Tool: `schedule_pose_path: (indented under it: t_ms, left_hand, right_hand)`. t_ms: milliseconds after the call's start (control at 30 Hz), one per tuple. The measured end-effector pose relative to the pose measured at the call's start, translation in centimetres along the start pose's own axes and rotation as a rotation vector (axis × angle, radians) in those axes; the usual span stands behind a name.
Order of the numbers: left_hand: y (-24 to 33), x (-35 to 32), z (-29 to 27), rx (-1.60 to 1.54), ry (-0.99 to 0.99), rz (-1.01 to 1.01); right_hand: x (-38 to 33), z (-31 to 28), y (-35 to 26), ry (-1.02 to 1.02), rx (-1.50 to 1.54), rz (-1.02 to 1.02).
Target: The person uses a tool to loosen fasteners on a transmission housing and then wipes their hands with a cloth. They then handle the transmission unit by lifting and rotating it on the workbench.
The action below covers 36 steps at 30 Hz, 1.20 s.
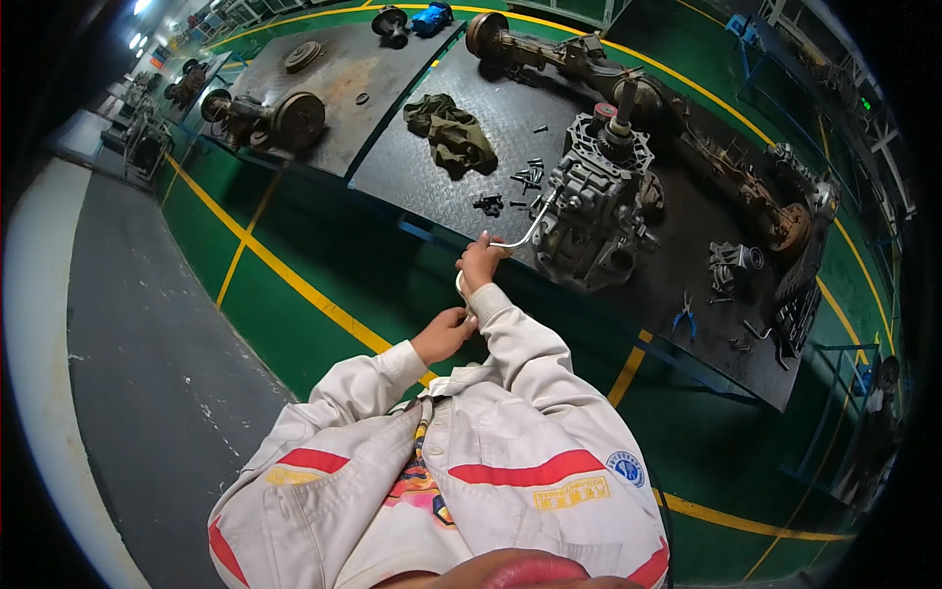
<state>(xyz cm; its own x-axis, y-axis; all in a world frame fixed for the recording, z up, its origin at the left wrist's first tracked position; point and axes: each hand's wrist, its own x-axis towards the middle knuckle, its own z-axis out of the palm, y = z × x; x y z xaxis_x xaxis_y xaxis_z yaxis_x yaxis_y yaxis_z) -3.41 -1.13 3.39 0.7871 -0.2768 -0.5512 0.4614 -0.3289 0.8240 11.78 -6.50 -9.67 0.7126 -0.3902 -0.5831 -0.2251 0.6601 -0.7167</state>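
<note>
A silver speed wrench (535, 228) with a cranked rod reaches from the near left side of a grey metal gearbox (599, 211) toward me. My right hand (480, 263) is closed around its bent middle, just off the bench's near edge. Closer to my body, my left hand (444, 335) is closed at the wrench's near end, beside my right cuff; its fingertips are partly hidden. The far tip of the wrench meets the gearbox casing, but the fastener there is too small to make out. A shaft with gears (620, 123) stands up from the gearbox's top.
Loose dark bolts (530, 175) and an olive cloth (451, 135) lie left of the gearbox on the metal bench (388, 177). Behind it stretches a rusty axle (687, 128). Blue-handled pliers (684, 320), a small metal part (734, 259) and a socket tray (797, 319) lie to the right.
</note>
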Motion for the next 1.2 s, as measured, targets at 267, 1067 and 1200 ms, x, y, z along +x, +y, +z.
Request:
schedule_pose_path:
  t_ms: [267, 1067, 1200]
  left_hand:
    - [4.0, -1.2, -3.2, -0.509, -0.039, -0.257]
    - [3.7, 0.1, -4.7, -0.778, -0.274, -0.379]
    - [3.3, 0.7, -3.7, 0.27, -0.037, -0.092]
  right_hand:
    - [-1.5, -5.5, -5.1, -0.393, 0.019, 0.295]
    - [-1.4, 0.4, -6.5, -0.411, 0.178, 0.825]
    - [0.0, -4.6, -4.9, -0.349, 0.038, 0.821]
